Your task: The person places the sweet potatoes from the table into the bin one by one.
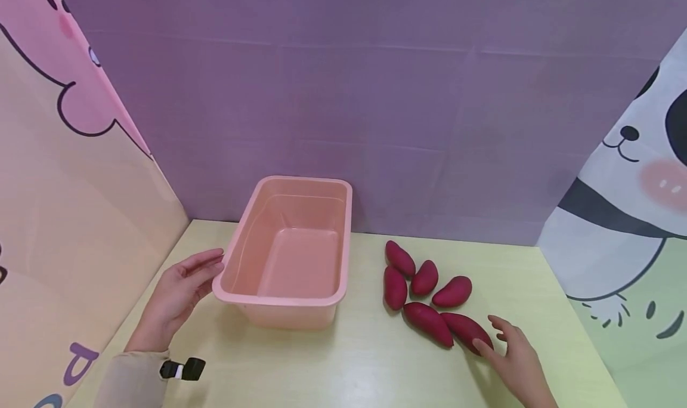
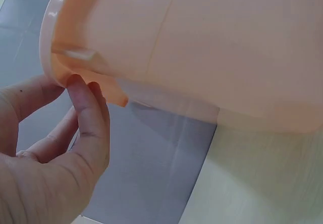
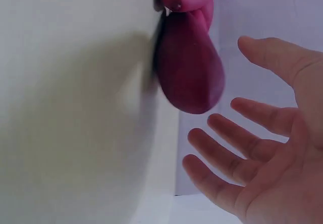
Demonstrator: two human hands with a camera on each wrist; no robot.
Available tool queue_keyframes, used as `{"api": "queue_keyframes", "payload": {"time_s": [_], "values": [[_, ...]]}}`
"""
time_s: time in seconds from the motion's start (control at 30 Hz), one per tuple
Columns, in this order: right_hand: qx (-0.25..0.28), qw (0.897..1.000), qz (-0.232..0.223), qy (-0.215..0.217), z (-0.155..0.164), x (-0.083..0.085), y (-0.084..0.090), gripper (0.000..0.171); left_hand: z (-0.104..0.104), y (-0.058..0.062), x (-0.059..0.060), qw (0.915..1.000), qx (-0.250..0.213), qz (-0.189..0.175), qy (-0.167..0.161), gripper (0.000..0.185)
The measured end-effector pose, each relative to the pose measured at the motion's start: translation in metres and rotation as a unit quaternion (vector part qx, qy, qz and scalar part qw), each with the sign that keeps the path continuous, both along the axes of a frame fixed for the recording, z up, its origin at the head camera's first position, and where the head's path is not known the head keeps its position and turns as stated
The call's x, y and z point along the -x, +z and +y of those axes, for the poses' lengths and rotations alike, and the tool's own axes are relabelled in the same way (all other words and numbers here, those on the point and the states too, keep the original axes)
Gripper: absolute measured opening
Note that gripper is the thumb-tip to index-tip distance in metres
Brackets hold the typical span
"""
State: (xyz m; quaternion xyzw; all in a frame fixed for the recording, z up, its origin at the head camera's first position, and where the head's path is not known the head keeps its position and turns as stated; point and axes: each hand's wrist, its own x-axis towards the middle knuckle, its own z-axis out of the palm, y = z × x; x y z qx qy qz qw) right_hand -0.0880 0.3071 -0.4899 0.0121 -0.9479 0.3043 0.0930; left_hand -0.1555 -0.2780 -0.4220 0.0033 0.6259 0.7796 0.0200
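A pink plastic basin [image 1: 343,259] stands left of centre on the table. My left hand [image 1: 179,294] is at its near left side, thumb and fingertips pinching the rim [image 2: 46,37] in the left wrist view. Several dark red sweet potatoes [image 1: 427,323] lie grouped to the right of the basin. Closest to my right hand [image 1: 512,357] is the nearest right sweet potato [image 1: 466,331]. In the right wrist view, this hand's fingers are spread beside the sweet potato's rounded end [image 3: 192,77], apart from it and holding nothing.
The pale yellow table [image 1: 365,360] ends at a purple backdrop [image 1: 370,110] behind the basin. Printed cloth walls stand on both sides, one with a pink figure [image 1: 88,107] at left, one with a panda [image 1: 596,229] at right.
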Motion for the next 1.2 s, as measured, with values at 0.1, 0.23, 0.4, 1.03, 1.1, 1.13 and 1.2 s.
{"api": "queue_keyframes", "payload": {"time_s": [0.1,0.23,0.4,1.03,1.1,1.13,1.2], "values": [[0.014,0.999,-0.03,0.002,0.0,0.0,-0.003,0.061,-0.002,-0.002,0.0,0.9997,-0.024,0.002,-0.008,0.025],[0.027,0.998,-0.058,-0.001,0.001,0.002,-0.007,0.062,-0.002,-0.003,0.0,0.9996,-0.026,0.005,-0.011,0.025],[0.029,0.994,-0.103,-0.016,0.002,0.006,-0.009,0.066,0.0,-0.004,0.0,0.9997,-0.023,-0.004,-0.008,0.024],[0.03,0.981,-0.187,-0.05,0.0,0.016,-0.008,0.077,0.002,-0.006,-0.002,0.9998,-0.013,-0.017,0.002,0.023],[0.034,0.98,-0.189,-0.056,0.0,0.016,-0.008,0.078,0.002,-0.006,-0.002,0.9998,-0.015,-0.015,0.0,0.023],[0.036,0.98,-0.189,-0.059,0.0,0.016,-0.008,0.078,0.002,-0.006,-0.003,0.9998,-0.015,-0.015,-0.001,0.023],[0.036,0.981,-0.182,-0.064,0.001,0.015,-0.008,0.076,0.002,-0.006,-0.003,0.9998,-0.015,-0.013,-0.002,0.024]]}}
